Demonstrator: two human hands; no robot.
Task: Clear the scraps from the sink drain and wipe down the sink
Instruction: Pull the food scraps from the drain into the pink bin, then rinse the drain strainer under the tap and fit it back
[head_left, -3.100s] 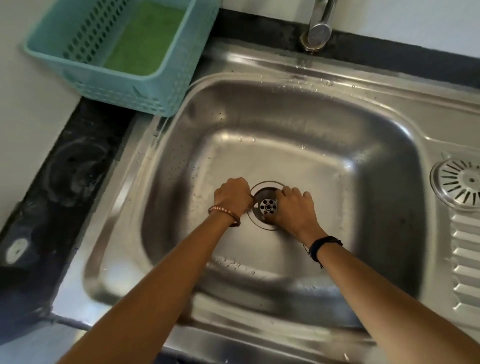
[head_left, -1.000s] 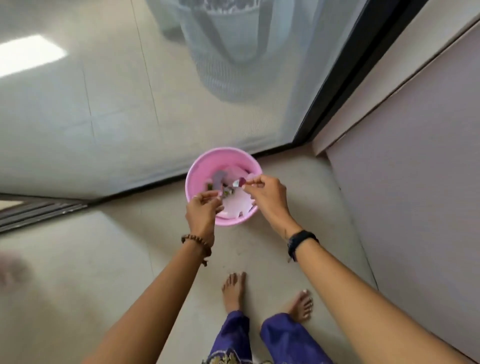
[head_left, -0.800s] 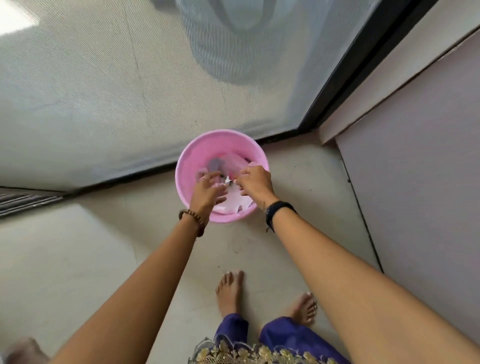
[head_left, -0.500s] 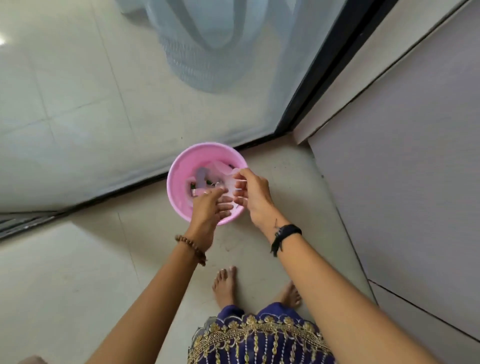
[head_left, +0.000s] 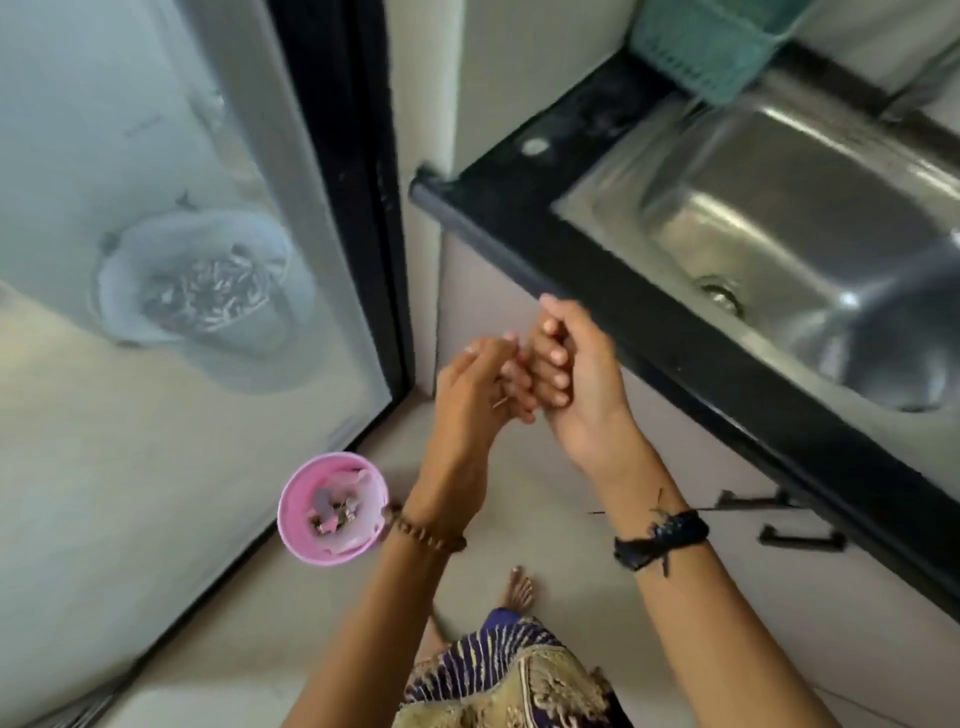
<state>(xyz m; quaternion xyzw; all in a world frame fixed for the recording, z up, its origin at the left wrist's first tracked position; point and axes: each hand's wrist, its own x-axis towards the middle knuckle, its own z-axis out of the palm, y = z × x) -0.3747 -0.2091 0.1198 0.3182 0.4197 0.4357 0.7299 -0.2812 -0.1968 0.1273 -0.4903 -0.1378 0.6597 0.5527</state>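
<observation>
While my head tilts down toward the floor, the biggest thing before me is the glass door (head_left: 171, 249) on my left, its black frame (head_left: 358, 208) running down to the pale floor (head_left: 156, 467); behind the pane a grey bucket (head_left: 202, 296) shows dimly. On my right the black countertop edge (head_left: 649, 312) slants across, and set into it is the steel sink (head_left: 810, 218), with its drain (head_left: 719, 293) in the bottom of the basin; whether any scraps lie in it is too blurred to tell. A teal basket (head_left: 711, 47) sits at the sink's far corner. Below the counter, the cabinet front carries dark handles (head_left: 800, 538).

My two forearms reach forward in the middle. My right hand (head_left: 582, 379) is curled, fingers folded into the palm, just beside the counter edge. My left hand (head_left: 478, 389) presses against it, fingers meeting the right hand's knuckles; neither holds anything I can make out. A beaded bracelet (head_left: 426, 535) circles my left wrist and a black band (head_left: 660, 535) my right.

Down on the floor by the door frame, just left of my left wrist, stands the small pink bin (head_left: 332, 509), with scraps (head_left: 332, 514) and pale wrappings inside. One bare foot (head_left: 519, 590) shows above my patterned skirt (head_left: 509, 675).
</observation>
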